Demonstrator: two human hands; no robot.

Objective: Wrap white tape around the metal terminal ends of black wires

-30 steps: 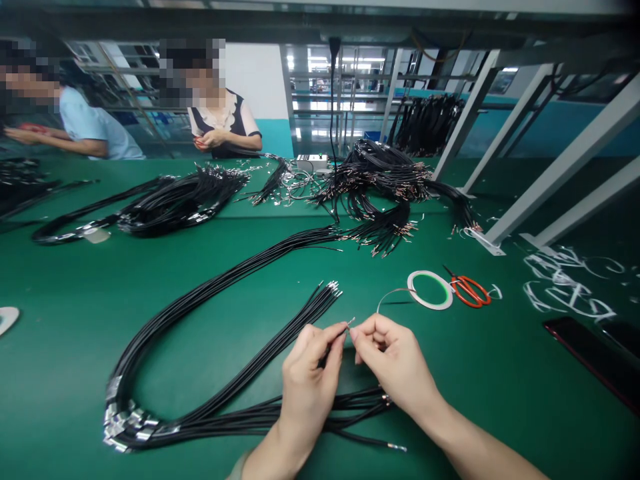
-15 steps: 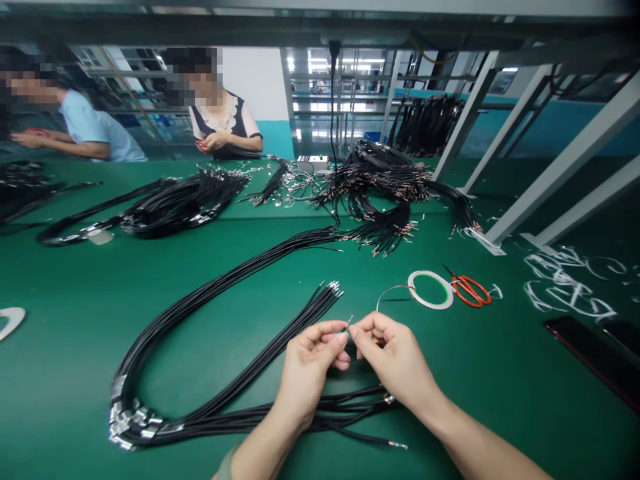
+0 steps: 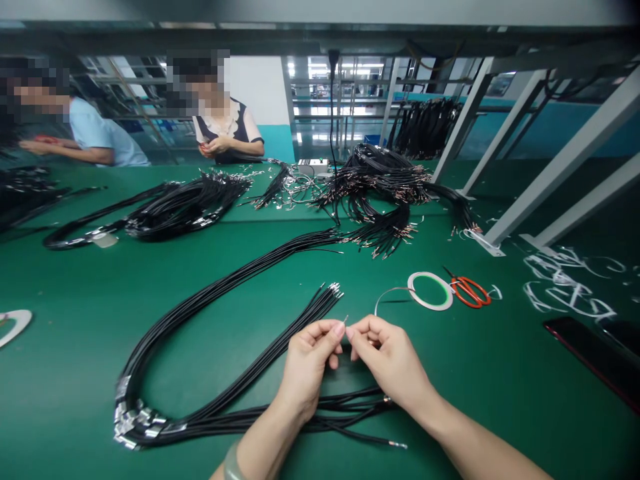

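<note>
The left hand [image 3: 313,353] has its grip closed, with thumb and first finger pinching a thin dark cable end with a silver metal tip [image 3: 346,320]; this tip rises just above the fingertips, in front of the person. The right hand [image 3: 390,350] is close beside it, its thumb and finger also pressed together. A narrow pale strip [image 3: 384,293] goes from the flat white ring-shaped roll with green inner part [image 3: 430,291] into this hand, so its grip seems closed on the strip. I suppose the two hands are near each other so that such small pieces can be controlled well. The roll lies flat on the green table [image 3: 240,267], maybe so that the strip can come off freely, and the orange-handled scissors [image 3: 471,292] are next to it, probably for easy reach. The long black cable bundle [image 3: 180,320] is bent in a wide curve, perhaps to keep its ends near the person.

The right hand's fingers hide where the strip finishes, and the forearms cover parts of the lower cables. The dark phone-like slab [image 3: 590,353] is hard to distinguish in shadow.
</note>
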